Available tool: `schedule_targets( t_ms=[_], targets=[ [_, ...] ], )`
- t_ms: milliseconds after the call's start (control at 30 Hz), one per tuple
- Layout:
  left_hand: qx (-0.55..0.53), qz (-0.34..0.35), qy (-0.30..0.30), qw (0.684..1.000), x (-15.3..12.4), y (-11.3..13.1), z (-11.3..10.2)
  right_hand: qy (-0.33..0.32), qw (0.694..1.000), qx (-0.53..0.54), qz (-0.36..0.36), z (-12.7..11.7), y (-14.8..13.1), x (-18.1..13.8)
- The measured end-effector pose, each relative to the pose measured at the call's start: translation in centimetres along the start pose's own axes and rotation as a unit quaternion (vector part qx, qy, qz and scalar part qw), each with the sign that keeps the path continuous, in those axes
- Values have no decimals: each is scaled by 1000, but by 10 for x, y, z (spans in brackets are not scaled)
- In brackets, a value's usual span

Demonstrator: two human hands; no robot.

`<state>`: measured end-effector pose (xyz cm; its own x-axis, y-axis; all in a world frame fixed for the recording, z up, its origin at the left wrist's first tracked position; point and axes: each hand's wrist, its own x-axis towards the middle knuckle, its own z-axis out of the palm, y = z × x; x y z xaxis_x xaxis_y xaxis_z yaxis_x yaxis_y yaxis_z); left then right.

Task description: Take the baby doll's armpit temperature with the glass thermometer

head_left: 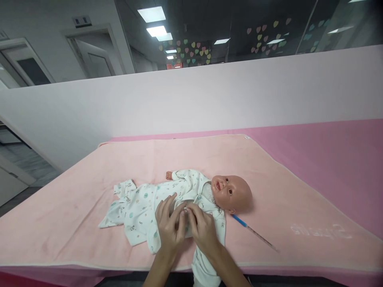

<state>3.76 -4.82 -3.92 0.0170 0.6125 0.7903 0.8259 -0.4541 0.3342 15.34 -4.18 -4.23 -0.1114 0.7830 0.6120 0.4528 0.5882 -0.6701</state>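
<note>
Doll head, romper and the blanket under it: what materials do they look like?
Doll head: likely moulded vinyl or plastic, smooth with a faint sheen.
Romper: thin woven or knit fabric, probably cotton, matte, wrinkled, printed; both hands, left hand and right hand, pinch it at the chest.
Blanket: soft fleece-like pile, matte, stitched edge.

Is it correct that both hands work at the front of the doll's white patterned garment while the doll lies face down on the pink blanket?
Not quite: the head view shows the doll lying face up; the rest holds.
</note>
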Motion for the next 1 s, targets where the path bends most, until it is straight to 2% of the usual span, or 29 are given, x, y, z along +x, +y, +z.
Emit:
schedule_targets(
  t_ms=[167, 300, 400, 500, 567, 633, 700, 767, 867, 1000],
  targets=[
    [62, -19, 11, 998, 0, -2, -8, 10, 1000, 0, 11, 1, 2, -1],
    [114, -56, 59, 990, -7, -26, -28, 32, 999, -15, 3, 3, 3, -1],
    [155, -108, 89, 978, -9, -46, -46, 39, 999, -24, -4, 5, 4, -1],
    [131, -117, 100, 980, -1, -46, -55, 51, 998, -27, -21, 6, 6, -1],
    [71, -72, 77, 992, 9, -35, -52, 65, 997, -24, -43, 7, 7, -1],
    [19, -31, 2, 999, 19, -19, -44, 86, 994, -19, -68, 7, 8, -2],
    [-3, -10, -62, 998, 24, -5, -33, 108, 990, -16, -84, 6, 7, -1],
    [-29, -16, -99, 995, 24, 1, -23, 117, 989, -20, -84, 6, 5, 1],
    [-71, -46, -107, 991, 15, 0, -14, 94, 994, -29, -37, 7, 0, 5],
    [-71, -40, -86, 993, 4, -3, -9, 67, 996, -33, 40, 9, -4, 9]
  ],
)
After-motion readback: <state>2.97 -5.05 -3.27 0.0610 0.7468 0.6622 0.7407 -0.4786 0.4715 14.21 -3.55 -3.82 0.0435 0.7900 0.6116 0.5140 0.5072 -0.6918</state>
